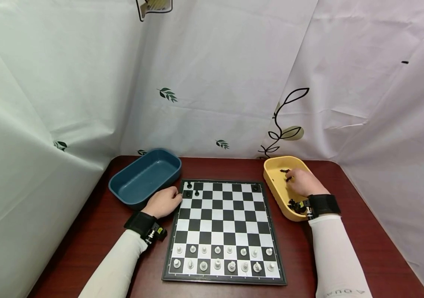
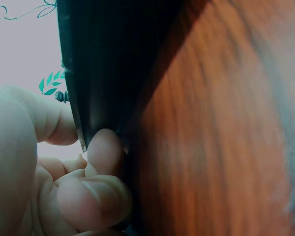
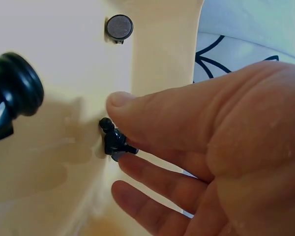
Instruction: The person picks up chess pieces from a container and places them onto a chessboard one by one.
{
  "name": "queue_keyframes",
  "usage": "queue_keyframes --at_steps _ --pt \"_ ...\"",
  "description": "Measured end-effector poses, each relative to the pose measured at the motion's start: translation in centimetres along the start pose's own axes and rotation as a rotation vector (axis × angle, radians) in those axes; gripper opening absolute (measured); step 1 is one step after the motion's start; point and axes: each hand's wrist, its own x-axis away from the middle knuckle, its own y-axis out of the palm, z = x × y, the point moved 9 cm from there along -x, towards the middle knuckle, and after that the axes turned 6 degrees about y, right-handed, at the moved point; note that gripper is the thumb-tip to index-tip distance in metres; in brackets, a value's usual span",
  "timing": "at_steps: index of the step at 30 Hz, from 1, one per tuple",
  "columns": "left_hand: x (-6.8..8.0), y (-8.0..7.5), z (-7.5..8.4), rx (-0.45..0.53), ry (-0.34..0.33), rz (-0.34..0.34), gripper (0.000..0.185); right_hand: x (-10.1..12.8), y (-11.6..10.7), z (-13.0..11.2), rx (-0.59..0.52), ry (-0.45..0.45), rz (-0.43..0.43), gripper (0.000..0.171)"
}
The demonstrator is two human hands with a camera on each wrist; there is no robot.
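Note:
My left hand (image 1: 162, 202) rests at the left edge of the chessboard (image 1: 217, 223). In the left wrist view, its curled fingers (image 2: 105, 152) grip the dark board edge, one on top and others against the side. Inside the yellow tray (image 1: 276, 198), my right hand (image 1: 303, 182) reaches down with the thumb extended and fingers loosely bent around a black chess piece (image 3: 112, 137). That piece lies at the fingertips, and the thumb partly covers it. Another black chess piece (image 3: 119, 27) lies farther along the tray, its round base showing.
White chess pieces (image 1: 217, 263) stand in two rows on the near side. Several black pieces (image 1: 197, 193) are at the far left corner, and one black piece (image 1: 255, 188) stands far right. A blue tray (image 1: 144, 178) sits left of the board on the brown table (image 1: 226, 165).

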Motion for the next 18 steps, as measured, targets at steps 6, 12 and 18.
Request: queue_keyframes --at_steps 6,12,18 --pt "0.03 0.0 0.06 0.006 -0.004 -0.002 0.031 0.03 0.16 0.04 0.001 0.01 -0.008 0.03" --pt "0.05 0.02 0.02 0.0 -0.008 -0.001 0.03 0.11 0.5 0.09 0.006 0.009 -0.059 0.025" --pt "0.03 0.01 0.04 -0.004 -0.003 -0.002 0.03 0.17 0.97 0.22 -0.014 0.018 -0.107 0.026"
